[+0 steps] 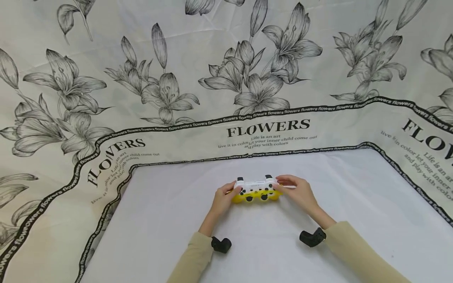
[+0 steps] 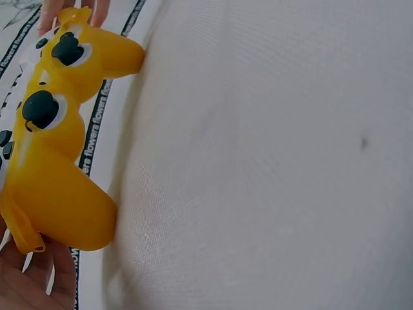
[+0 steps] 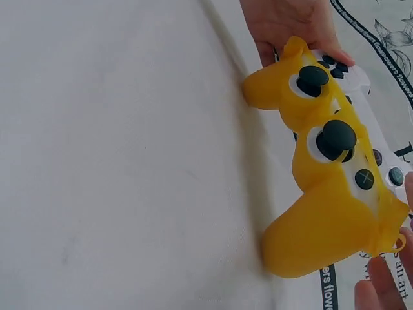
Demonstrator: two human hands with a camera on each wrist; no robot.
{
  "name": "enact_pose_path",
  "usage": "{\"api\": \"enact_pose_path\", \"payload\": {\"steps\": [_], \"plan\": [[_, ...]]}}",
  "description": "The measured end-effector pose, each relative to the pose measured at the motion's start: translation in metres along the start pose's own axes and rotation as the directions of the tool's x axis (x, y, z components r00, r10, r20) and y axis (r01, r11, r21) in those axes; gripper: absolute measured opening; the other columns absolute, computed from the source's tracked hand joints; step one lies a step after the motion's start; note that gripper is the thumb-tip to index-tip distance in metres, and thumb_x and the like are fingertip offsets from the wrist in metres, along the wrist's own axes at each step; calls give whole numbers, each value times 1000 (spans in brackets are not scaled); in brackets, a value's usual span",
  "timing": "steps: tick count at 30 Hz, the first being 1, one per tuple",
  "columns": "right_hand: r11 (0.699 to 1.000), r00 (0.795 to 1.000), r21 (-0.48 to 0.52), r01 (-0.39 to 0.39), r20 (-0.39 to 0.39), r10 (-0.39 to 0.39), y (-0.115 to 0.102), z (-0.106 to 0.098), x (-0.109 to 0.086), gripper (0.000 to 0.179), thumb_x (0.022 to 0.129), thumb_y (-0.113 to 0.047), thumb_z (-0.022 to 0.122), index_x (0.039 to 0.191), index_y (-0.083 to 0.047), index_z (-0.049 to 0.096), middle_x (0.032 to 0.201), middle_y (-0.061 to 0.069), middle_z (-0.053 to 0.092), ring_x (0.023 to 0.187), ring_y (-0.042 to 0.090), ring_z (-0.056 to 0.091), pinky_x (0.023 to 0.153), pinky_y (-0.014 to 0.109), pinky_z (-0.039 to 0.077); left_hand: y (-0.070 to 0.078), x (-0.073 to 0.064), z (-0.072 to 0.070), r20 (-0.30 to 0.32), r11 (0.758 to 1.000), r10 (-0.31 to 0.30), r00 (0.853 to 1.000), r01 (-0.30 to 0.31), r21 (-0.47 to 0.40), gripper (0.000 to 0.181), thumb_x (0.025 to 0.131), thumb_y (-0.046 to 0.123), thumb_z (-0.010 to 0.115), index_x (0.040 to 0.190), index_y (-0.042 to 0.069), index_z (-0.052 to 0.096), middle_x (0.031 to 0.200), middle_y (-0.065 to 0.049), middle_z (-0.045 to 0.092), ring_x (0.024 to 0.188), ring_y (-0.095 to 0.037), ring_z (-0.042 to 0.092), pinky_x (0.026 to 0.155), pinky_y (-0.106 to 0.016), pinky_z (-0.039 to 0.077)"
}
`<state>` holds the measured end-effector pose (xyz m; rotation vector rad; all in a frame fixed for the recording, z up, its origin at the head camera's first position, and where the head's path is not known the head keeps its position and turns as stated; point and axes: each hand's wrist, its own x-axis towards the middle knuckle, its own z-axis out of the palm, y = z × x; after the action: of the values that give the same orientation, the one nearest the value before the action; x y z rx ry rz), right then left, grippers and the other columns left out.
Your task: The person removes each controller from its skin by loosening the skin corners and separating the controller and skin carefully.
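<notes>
A white game controller (image 1: 255,185) with black buttons stands tilted above the white cloth. A yellow silicone cover (image 2: 58,187) wraps its grips and stick side; the white upper face and shoulder buttons show bare in the head view. Two dark thumbsticks poke through the cover's holes. My left hand (image 1: 224,197) holds the controller's left end, thumb over its face. At the right end, my right hand (image 1: 299,192) has thumb and fingers about the controller and the cover's corner. A small loop of the cover shows beside the right fingers (image 3: 381,284); their exact contact is partly hidden.
White cloth (image 1: 170,220) covers the table. Behind it, a flower-printed cloth (image 1: 262,133) with black lettered bands rises at the back and sides. A black wrist device sits at the left wrist (image 1: 221,245) and another at the right wrist (image 1: 313,237).
</notes>
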<state>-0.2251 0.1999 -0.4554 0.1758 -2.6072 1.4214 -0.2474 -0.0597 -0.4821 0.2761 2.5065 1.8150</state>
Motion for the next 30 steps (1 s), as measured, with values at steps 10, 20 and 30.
{"api": "enact_pose_path", "payload": {"steps": [10,20,30], "plan": [[984,985,-71,166,-25,-168,-1,0,-24,40,76,-13,81,113,-4,67,112,12,69,99,25,61,81,42,56,1,4,0,-15,999,-24,1000,23,-28,40,96,19,58,129,-3,57,128,-21,60,119,-34,55,101,-49,43],[933,939,-150,328,-55,-339,-16,4,-19,40,69,-5,84,106,-5,70,98,8,70,83,23,62,58,20,51,-1,2,2,-34,996,-34,999,31,-82,40,94,24,62,128,3,61,126,-15,63,119,-28,56,104,-45,42],[901,920,-207,381,-13,-392,-22,11,-16,36,70,-7,84,103,-5,69,95,6,72,81,21,62,53,18,43,36,-20,-2,-30,996,3,1000,-6,-92,35,95,13,59,125,-5,60,121,-22,64,113,-31,57,95,-38,47]]}}
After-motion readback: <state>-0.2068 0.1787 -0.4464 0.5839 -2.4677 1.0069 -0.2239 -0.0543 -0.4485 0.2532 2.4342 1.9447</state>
